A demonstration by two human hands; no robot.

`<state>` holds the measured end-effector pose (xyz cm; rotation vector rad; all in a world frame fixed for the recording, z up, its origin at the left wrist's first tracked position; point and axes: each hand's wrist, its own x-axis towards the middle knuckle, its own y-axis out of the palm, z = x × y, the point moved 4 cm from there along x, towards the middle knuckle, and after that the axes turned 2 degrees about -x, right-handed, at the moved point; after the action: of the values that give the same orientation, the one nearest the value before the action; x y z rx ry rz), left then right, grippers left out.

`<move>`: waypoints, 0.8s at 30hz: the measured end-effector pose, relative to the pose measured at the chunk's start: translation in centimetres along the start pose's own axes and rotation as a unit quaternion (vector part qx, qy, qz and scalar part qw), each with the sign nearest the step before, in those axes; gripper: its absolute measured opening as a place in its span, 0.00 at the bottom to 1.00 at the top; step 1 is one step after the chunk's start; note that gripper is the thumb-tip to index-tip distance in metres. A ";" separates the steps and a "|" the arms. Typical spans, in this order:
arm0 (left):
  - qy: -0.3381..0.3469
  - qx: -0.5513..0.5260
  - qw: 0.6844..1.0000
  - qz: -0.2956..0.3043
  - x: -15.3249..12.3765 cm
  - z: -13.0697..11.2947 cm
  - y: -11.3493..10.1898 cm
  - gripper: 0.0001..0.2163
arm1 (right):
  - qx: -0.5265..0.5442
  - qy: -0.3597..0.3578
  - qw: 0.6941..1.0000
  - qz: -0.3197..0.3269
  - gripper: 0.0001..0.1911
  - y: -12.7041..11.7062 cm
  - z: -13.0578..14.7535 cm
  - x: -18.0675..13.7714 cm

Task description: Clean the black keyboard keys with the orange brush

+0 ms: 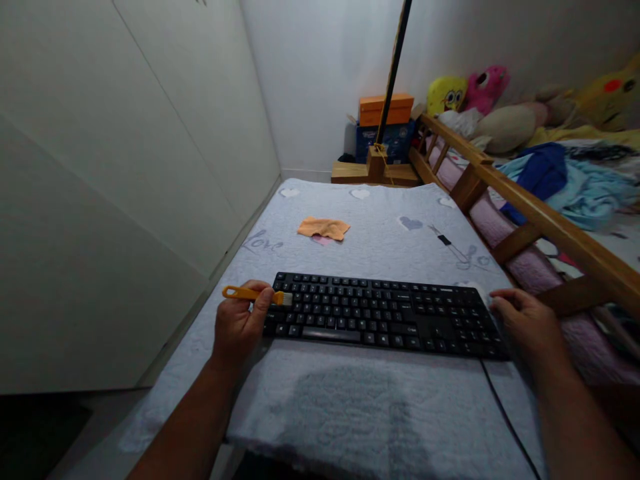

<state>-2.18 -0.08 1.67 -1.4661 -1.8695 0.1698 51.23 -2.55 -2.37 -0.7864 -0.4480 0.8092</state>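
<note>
A black keyboard (385, 313) lies across a surface covered with a pale grey cloth (370, 220) that has heart prints. My left hand (240, 327) is closed on a small orange-handled brush (250, 293), whose pale bristles rest at the keyboard's upper left corner. My right hand (523, 320) rests against the right end of the keyboard, fingers curled on its edge. A black cable (505, 417) runs from the keyboard toward me on the right.
An orange cloth (324, 228) lies farther back on the covered surface. A wooden bed rail (525, 200) runs along the right, with plush toys (470, 90) and clothes behind it. Boxes (386, 123) and a dark pole (393, 73) stand at the back. A white wall lies left.
</note>
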 end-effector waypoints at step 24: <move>0.008 -0.056 0.998 0.014 -0.1 -0.5 1.1 0.08 | 0.013 0.004 1.000 0.010 0.21 0.1 -0.6 0.1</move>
<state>-0.97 0.06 1.43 -1.5648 -1.8717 0.0665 51.58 -2.68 -2.84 -0.7708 -0.4224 0.8288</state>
